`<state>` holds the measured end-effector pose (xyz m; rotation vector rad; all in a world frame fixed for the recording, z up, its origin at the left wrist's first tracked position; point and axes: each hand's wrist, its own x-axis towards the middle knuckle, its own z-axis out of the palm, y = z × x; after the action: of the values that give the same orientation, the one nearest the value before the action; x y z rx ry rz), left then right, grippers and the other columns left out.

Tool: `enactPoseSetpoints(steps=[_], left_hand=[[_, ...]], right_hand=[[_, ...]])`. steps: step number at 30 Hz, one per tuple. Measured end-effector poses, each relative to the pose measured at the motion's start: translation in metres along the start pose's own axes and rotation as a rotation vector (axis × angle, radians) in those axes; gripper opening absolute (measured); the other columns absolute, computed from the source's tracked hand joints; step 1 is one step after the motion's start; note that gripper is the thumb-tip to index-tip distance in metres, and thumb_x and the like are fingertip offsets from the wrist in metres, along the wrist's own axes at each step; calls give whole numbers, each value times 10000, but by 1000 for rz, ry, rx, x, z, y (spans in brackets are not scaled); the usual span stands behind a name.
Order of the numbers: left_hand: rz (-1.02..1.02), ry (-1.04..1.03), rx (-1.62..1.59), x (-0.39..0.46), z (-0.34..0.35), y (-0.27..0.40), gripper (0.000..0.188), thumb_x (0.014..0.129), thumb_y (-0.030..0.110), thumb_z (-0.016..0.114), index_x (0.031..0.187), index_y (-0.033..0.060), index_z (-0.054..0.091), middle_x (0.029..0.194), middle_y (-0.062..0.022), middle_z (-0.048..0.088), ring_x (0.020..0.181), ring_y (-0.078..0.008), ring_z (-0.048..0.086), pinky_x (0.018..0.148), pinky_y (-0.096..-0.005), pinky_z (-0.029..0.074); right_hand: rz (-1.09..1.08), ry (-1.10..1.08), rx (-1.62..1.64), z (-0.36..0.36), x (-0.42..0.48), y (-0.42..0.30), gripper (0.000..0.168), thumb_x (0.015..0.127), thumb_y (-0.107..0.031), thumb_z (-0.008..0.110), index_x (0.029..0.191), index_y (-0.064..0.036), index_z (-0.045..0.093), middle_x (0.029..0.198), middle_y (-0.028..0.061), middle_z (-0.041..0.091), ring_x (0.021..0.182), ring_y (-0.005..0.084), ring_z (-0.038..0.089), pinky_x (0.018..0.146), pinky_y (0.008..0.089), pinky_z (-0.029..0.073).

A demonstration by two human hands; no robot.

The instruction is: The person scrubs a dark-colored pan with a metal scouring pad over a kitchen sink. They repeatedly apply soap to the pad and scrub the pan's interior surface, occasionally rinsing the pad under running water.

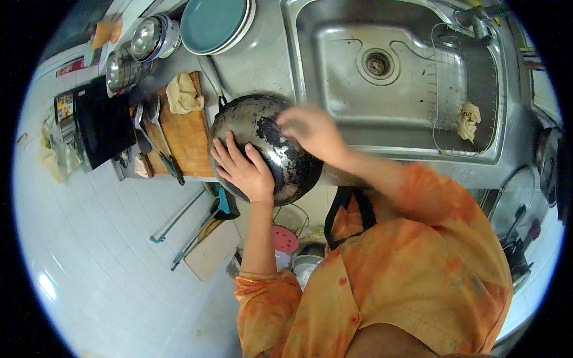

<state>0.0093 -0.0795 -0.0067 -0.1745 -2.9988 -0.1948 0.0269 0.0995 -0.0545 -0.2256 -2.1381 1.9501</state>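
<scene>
A blackened metal wok (pixel 250 114) lies with its rounded outer side facing up, at the front edge of the steel counter. Dark flaking patches and bare shiny metal mix on its surface. My left hand (pixel 246 172) lies flat on the near left part of the wok, fingers spread. Over the wok's right side, my right hand (pixel 313 132) is bent and motion-blurred, its fingertips at a dark patch. Whether something small is between those fingers cannot be made out. A metal handle (pixel 210 74) runs from the wok's far left rim toward the stacked plates (pixel 215 24).
To the right is a steel sink (pixel 309 107) with a wire rack (pixel 443 89) and a crumpled cloth (pixel 468 121). On the left, a wooden cutting board (pixel 192 147) bears another cloth (pixel 183 94) and utensils (pixel 154 134). Metal bowls (pixel 147 38) stand behind.
</scene>
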Motion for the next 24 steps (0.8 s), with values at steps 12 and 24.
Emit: enactPoseSetpoints(steps=[12,24], left_hand=[[-11,9,9,-5,2,-4,512,1013,347,425,1477,131,421,1585,-172,296,1479,-405,208,1123,-656,178],[9,44,14,0,1,-3,501,1025,360,424,1474,138,426,1564,-160,338,1471,-364,250,1143,-583,182]], right_hand=[[-41,-26,30,1,2,-2,216,741,-53,777,941,-94,706,933,105,681,926,317,626,845,411,486],[45,-155,76,-6,46,10,486,805,-142,757,1267,-92,613,1186,141,639,1140,308,605,1042,364,450]])
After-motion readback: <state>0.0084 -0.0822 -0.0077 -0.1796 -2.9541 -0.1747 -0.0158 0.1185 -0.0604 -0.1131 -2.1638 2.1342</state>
